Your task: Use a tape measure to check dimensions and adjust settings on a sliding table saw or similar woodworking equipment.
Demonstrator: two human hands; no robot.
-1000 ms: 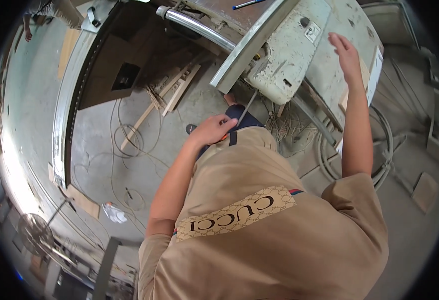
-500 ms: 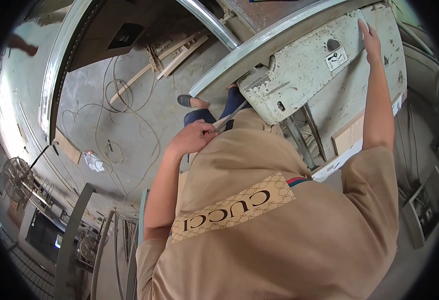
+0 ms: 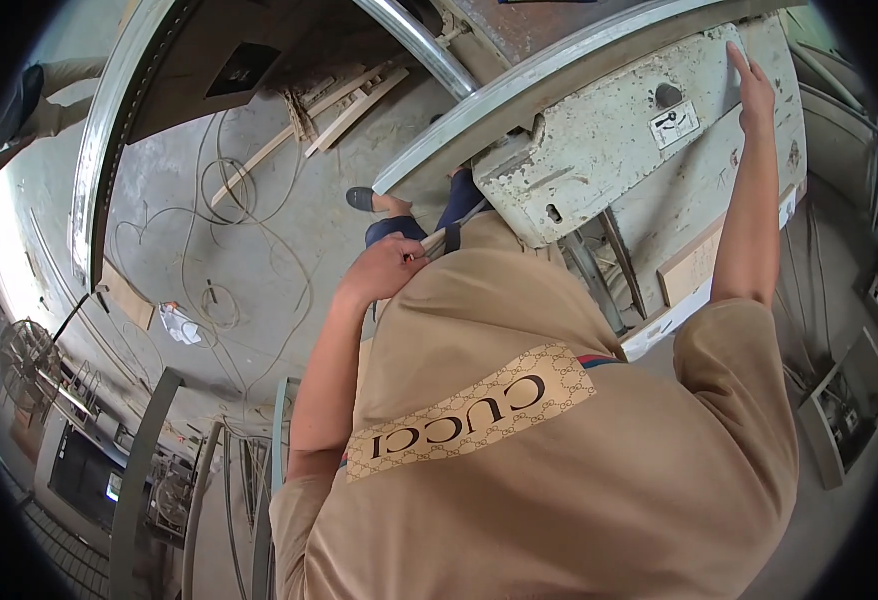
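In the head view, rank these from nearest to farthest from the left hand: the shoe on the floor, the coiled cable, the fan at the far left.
1. Shoe: just above the left hand, on the concrete floor.
2. Coiled cable: farther left on the floor.
3. Fan: at the picture's left edge, farthest.

The right hand (image 3: 754, 85) has slid further right along the pale green machine housing (image 3: 609, 150); the left hand (image 3: 384, 270) has drawn nearer the body.
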